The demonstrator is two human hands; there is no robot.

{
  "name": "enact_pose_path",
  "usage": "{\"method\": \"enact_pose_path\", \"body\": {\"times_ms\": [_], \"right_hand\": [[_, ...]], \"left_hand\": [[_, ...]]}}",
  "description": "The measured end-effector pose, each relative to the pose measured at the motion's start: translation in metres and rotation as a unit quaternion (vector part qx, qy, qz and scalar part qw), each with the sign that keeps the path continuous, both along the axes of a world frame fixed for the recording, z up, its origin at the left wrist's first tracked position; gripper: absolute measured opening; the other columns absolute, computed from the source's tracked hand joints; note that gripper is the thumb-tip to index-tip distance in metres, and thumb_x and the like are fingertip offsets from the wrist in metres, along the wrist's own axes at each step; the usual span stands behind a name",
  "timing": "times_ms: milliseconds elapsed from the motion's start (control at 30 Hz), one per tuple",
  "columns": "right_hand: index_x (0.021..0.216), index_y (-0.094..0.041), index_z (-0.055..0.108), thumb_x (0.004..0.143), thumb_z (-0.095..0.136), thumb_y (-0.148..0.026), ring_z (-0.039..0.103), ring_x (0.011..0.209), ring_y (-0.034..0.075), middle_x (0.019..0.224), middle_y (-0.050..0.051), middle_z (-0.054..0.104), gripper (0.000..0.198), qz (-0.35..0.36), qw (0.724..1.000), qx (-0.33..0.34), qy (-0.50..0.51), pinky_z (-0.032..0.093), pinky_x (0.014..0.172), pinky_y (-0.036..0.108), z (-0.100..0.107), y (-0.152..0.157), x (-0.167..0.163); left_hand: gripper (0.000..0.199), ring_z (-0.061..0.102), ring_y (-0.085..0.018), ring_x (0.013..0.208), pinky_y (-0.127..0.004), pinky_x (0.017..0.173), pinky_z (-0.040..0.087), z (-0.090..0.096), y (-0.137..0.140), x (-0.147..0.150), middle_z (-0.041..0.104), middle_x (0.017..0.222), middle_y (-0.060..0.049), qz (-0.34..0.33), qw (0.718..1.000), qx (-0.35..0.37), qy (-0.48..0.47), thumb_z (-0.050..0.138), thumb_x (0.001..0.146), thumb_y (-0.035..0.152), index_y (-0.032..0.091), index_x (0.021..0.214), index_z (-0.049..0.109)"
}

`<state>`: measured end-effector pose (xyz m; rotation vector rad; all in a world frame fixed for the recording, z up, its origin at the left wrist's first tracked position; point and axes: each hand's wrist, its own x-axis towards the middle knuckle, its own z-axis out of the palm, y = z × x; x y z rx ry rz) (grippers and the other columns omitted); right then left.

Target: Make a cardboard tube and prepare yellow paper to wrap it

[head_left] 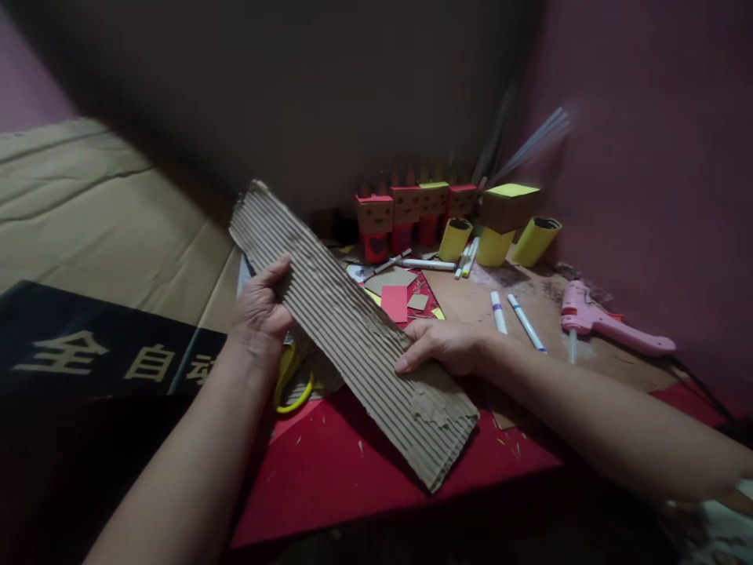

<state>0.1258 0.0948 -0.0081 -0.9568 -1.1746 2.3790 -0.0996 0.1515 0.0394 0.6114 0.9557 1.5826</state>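
Far left: a large cardboard sheet (100, 204) is leaning at a slant, a dark band with pale characters running across its lower part. Next, the left hand (264, 302) is closing round the upper left edge of a corrugated cardboard strip (347, 329), thumb lying over the ribbed face, other fingers hidden behind. The strip is slanting from upper left to lower right, above the red tabletop (329, 471), ribs facing up, paper backing torn in patches near its lower end. A yellow looped handle (294, 396) is showing just below the left hand. Behind the strip, four box-headed figures (376, 216) are standing in a row; in front of them a red paper piece (394, 304) is lying among scraps. The right hand (444, 345) is pinching the strip's right edge, thumb on the ribbed face; some fingers are out of sight. Beyond that hand, a yellow tube (454, 242) is standing near a box-topped tube (509, 208), a second yellow tube tilting to the right. Two markers (526, 322) are lying nearer. Far right, a pink glue gun (588, 314) is resting near the wall.
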Motion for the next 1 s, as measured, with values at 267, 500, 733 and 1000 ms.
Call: {"method": "enact_pose_path", "body": {"times_ms": [267, 500, 733, 1000], "right_hand": [[0.080, -0.010, 0.062, 0.057, 0.064, -0.003, 0.064, 0.052, 0.013, 0.063, 0.002, 0.067, 0.024, -0.011, 0.997, 0.042, 0.070, 0.054, 0.061, 0.026, -0.004, -0.003, 0.001], [0.081, -0.008, 0.062, 0.059, 0.063, -0.004, 0.064, 0.052, 0.016, 0.062, 0.005, 0.068, 0.022, -0.048, 0.997, 0.035, 0.048, 0.054, 0.056, 0.029, -0.013, 0.008, -0.003], [0.083, -0.009, 0.063, 0.068, 0.071, -0.017, 0.065, 0.060, 0.016, 0.069, 0.007, 0.069, 0.020, -0.111, 0.988, 0.060, 0.086, 0.054, 0.061, 0.029, -0.005, 0.014, 0.003], [0.081, -0.011, 0.064, 0.056, 0.076, -0.011, 0.063, 0.064, 0.016, 0.070, 0.005, 0.067, 0.028, -0.080, 0.988, 0.074, 0.107, 0.053, 0.066, 0.031, -0.006, 0.013, 0.003]], "left_hand": [[0.018, 0.066, -0.012, 0.078, -0.025, 0.072, 0.058, -0.002, 0.007, -0.008, 0.069, 0.072, 0.001, 0.041, 0.999, -0.006, -0.008, 0.046, 0.088, 0.007, 0.016, 0.079, 0.059], [0.019, 0.067, -0.012, 0.067, -0.029, 0.069, 0.060, -0.008, -0.013, 0.006, 0.069, 0.071, -0.001, 0.018, 0.999, 0.029, -0.024, 0.042, 0.088, 0.010, 0.012, 0.082, 0.060], [0.010, 0.068, -0.020, 0.071, -0.036, 0.069, 0.060, -0.015, -0.029, 0.046, 0.068, 0.072, -0.006, -0.082, 0.995, -0.013, 0.052, 0.057, 0.074, 0.006, 0.011, 0.079, 0.064], [0.009, 0.068, -0.023, 0.084, -0.038, 0.077, 0.058, -0.028, -0.024, 0.038, 0.070, 0.080, -0.007, -0.043, 0.996, 0.040, 0.066, 0.062, 0.076, 0.019, 0.015, 0.083, 0.065]]}}
